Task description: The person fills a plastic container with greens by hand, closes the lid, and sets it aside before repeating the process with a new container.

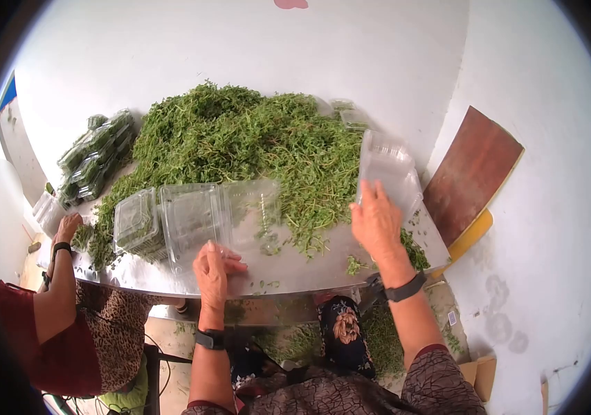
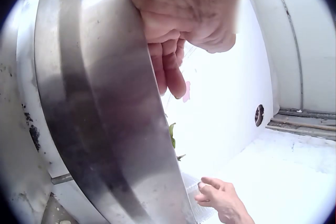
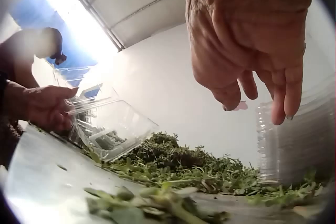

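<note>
My left hand (image 1: 212,270) is at the table's near edge, its thumb and fingers at the near rim of an opened clear plastic clamshell container (image 1: 190,220). The right wrist view shows this clamshell (image 3: 118,129) tilted, with its rim between thumb and fingers. My right hand (image 1: 378,225) hovers by a stack of clear containers (image 1: 387,162) on the right, fingers loosely extended and nothing in them. In the right wrist view its fingertips overlap the stack (image 3: 296,140). A large heap of green leafy stems (image 1: 240,138) covers the middle of the table.
Beside the opened clamshell stands a closed filled one (image 1: 136,218). More filled packs (image 1: 98,152) are piled at the back left. Another person's hand (image 1: 70,227) works at the left end. A brown board (image 1: 472,166) leans against the right wall.
</note>
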The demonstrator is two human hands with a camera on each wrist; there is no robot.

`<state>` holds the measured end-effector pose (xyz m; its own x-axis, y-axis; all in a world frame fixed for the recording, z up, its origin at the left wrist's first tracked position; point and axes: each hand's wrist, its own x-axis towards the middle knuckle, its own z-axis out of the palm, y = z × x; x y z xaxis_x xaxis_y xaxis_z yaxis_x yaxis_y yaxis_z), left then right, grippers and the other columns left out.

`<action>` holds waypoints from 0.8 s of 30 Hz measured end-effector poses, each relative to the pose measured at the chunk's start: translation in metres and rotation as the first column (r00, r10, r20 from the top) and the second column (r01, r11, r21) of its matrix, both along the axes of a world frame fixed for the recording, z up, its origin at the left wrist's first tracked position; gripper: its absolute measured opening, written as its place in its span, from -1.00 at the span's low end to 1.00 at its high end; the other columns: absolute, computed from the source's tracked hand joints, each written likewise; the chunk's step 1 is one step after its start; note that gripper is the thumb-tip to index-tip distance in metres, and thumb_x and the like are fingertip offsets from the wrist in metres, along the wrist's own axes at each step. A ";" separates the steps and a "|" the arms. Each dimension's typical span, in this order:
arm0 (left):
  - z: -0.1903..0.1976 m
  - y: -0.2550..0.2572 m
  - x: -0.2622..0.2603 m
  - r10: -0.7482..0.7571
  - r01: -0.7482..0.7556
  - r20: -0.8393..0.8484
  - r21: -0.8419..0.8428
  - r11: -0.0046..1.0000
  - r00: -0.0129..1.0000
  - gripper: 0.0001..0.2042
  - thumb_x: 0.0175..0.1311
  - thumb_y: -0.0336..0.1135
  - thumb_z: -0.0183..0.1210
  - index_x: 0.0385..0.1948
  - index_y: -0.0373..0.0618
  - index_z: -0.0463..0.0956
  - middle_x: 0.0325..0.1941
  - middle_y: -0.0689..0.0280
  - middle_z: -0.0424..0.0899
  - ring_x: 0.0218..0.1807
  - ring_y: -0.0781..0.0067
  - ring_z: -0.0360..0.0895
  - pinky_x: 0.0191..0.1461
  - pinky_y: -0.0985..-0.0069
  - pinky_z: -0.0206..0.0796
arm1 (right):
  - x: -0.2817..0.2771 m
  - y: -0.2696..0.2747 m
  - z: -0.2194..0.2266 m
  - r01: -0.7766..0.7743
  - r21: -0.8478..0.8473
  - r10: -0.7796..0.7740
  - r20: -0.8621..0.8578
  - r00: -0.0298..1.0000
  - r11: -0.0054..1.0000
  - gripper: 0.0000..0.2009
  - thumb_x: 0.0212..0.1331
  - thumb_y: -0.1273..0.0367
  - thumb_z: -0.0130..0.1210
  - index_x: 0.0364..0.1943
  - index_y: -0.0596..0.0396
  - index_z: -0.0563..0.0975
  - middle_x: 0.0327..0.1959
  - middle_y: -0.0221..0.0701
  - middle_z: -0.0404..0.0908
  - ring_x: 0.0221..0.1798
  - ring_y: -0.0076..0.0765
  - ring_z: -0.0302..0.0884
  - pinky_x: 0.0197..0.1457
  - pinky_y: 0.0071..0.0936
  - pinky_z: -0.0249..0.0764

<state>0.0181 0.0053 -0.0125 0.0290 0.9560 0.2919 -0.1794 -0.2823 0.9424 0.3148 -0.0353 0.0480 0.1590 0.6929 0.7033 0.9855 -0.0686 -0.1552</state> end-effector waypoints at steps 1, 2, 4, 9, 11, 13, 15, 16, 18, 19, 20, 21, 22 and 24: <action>0.000 0.000 0.000 -0.004 0.004 -0.009 0.006 1.000 1.000 -0.56 0.46 -0.04 -0.12 -0.42 -0.32 0.40 -0.50 0.11 0.59 -0.56 0.34 0.60 -0.43 0.56 0.45 | 0.012 0.002 -0.003 0.055 -0.001 -0.055 0.076 0.996 0.998 -0.61 0.11 0.37 0.17 0.00 0.24 0.40 0.03 0.05 0.46 -0.22 -0.01 0.59 -0.14 -0.23 0.57; 0.001 0.000 0.000 0.004 -0.004 -0.010 0.000 1.000 1.000 -0.56 0.46 -0.04 -0.12 -0.42 -0.32 0.40 -0.50 0.11 0.59 -0.56 0.34 0.60 -0.43 0.56 0.45 | 0.020 0.002 -0.001 0.047 -0.006 -0.046 0.075 0.996 0.999 -0.61 0.11 0.37 0.17 0.00 0.24 0.40 0.03 0.05 0.46 -0.22 -0.01 0.59 -0.14 -0.23 0.57; 0.001 -0.001 0.001 -0.016 0.016 -0.016 0.010 1.000 1.000 -0.56 0.44 -0.04 -0.08 -0.44 -0.31 0.40 -0.49 0.11 0.59 -0.55 0.35 0.60 -0.43 0.58 0.43 | 0.034 0.001 0.002 -0.015 -0.073 0.015 -0.006 1.000 0.997 -0.66 0.09 0.38 0.17 -0.08 0.27 0.44 -0.12 -0.05 0.52 -0.22 0.04 0.58 -0.11 -0.15 0.52; 0.009 -0.003 -0.001 -0.041 0.040 -0.017 -0.054 0.998 0.999 -0.60 0.41 -0.08 -0.02 -0.44 -0.31 0.41 -0.49 0.11 0.59 -0.56 0.38 0.58 -0.44 0.58 0.43 | 0.062 -0.004 0.006 0.009 -0.091 -0.006 0.035 0.999 0.996 -0.73 0.05 0.40 0.18 -0.17 0.25 0.50 -0.28 -0.10 0.54 -0.21 0.08 0.56 -0.12 -0.13 0.48; 0.005 0.000 -0.002 -0.068 0.070 0.042 -0.049 0.996 0.997 -0.62 0.41 -0.10 0.00 -0.44 -0.31 0.42 -0.49 0.11 0.59 -0.57 0.38 0.58 -0.46 0.57 0.42 | 0.065 -0.011 0.008 -0.002 -0.068 0.005 0.049 0.999 0.998 -0.72 0.04 0.40 0.19 -0.16 0.25 0.51 -0.29 -0.10 0.55 -0.20 0.08 0.55 -0.11 -0.13 0.48; 0.008 0.000 -0.001 -0.038 0.040 0.030 -0.064 0.997 0.999 -0.60 0.41 -0.07 -0.03 -0.44 -0.31 0.43 -0.50 0.10 0.59 -0.58 0.38 0.57 -0.47 0.55 0.43 | 0.060 -0.019 0.010 0.114 -0.002 -0.114 0.049 0.992 0.993 -0.65 0.04 0.38 0.20 -0.07 0.24 0.50 -0.20 -0.12 0.57 -0.18 0.07 0.57 -0.13 -0.15 0.49; 0.008 0.000 -0.003 -0.058 0.061 0.044 -0.067 0.996 0.997 -0.55 0.43 -0.02 -0.08 -0.45 -0.32 0.44 -0.50 0.08 0.60 -0.57 0.38 0.58 -0.47 0.56 0.43 | 0.036 -0.028 0.019 0.023 0.005 -0.023 -0.034 0.999 1.000 -0.62 0.04 0.38 0.21 -0.04 0.25 0.49 -0.13 -0.10 0.57 -0.18 0.05 0.58 -0.14 -0.17 0.51; 0.007 -0.001 -0.003 -0.044 0.047 0.039 -0.080 0.996 0.998 -0.55 0.43 -0.02 -0.08 -0.45 -0.32 0.44 -0.50 0.08 0.60 -0.57 0.38 0.58 -0.47 0.56 0.43 | 0.020 -0.034 0.022 -0.048 0.025 0.051 -0.123 0.991 0.999 -0.60 0.04 0.38 0.21 0.00 0.25 0.48 -0.07 -0.08 0.57 -0.18 0.02 0.60 -0.15 -0.20 0.52; 0.007 -0.001 -0.003 -0.073 0.077 0.076 -0.052 0.996 0.994 -0.51 0.44 0.01 -0.14 -0.46 -0.32 0.45 -0.50 0.06 0.61 -0.59 0.37 0.57 -0.48 0.55 0.42 | -0.014 -0.045 0.029 -0.215 -0.052 0.194 -0.264 0.945 0.975 -0.58 0.04 0.40 0.22 0.01 0.25 0.47 -0.01 -0.05 0.54 -0.16 -0.01 0.61 -0.14 -0.22 0.53; 0.006 0.000 -0.004 -0.062 0.067 0.072 -0.056 0.996 0.995 -0.51 0.44 0.01 -0.14 -0.46 -0.32 0.45 -0.50 0.06 0.61 -0.59 0.37 0.57 -0.48 0.55 0.42 | -0.028 -0.047 0.030 -0.368 -0.093 0.304 -0.398 0.866 0.925 -0.57 0.03 0.41 0.23 0.03 0.25 0.46 0.06 -0.02 0.51 -0.14 -0.04 0.62 -0.13 -0.25 0.55; 0.006 0.000 -0.005 -0.085 0.090 0.083 -0.058 0.994 0.993 -0.50 0.45 0.01 -0.15 -0.46 -0.32 0.45 -0.51 0.05 0.61 -0.60 0.37 0.57 -0.48 0.55 0.42 | -0.040 -0.047 0.026 -0.375 -0.094 0.310 -0.401 0.862 0.922 -0.57 0.03 0.41 0.23 0.03 0.25 0.46 0.06 -0.02 0.51 -0.14 -0.04 0.62 -0.13 -0.25 0.55; 0.006 0.001 -0.006 -0.110 0.116 0.095 -0.058 0.992 0.989 -0.50 0.46 0.01 -0.16 -0.47 -0.32 0.45 -0.51 0.04 0.61 -0.62 0.36 0.56 -0.49 0.55 0.42 | -0.051 -0.047 0.021 -0.438 -0.080 0.396 -0.304 0.866 0.895 -0.55 0.02 0.43 0.23 0.05 0.24 0.44 0.10 -0.01 0.47 -0.12 -0.07 0.62 -0.11 -0.25 0.55; 0.006 0.001 -0.005 -0.105 0.111 0.093 -0.059 0.992 0.990 -0.50 0.46 0.01 -0.16 -0.47 -0.32 0.45 -0.51 0.04 0.61 -0.62 0.36 0.56 -0.49 0.55 0.42 | -0.060 -0.046 0.017 -0.499 -0.073 0.476 -0.204 0.855 0.864 -0.52 0.01 0.45 0.24 0.08 0.22 0.43 0.15 0.01 0.44 -0.10 -0.10 0.62 -0.09 -0.26 0.55; 0.007 0.000 -0.005 -0.111 0.117 0.101 -0.056 0.991 0.989 -0.49 0.47 0.01 -0.18 -0.48 -0.32 0.45 -0.52 0.03 0.61 -0.63 0.36 0.56 -0.49 0.54 0.43 | -0.080 -0.043 0.013 -0.576 -0.095 0.553 -0.190 0.811 0.812 -0.51 0.00 0.46 0.24 0.09 0.20 0.42 0.17 0.01 0.42 -0.10 -0.08 0.62 -0.08 -0.25 0.55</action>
<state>0.0129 0.0053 -0.0056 0.1135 0.9643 0.2392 -0.2990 -0.1965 0.9338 0.2351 -0.0786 0.0609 -0.1985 0.7816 0.5914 0.8227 0.4608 -0.3328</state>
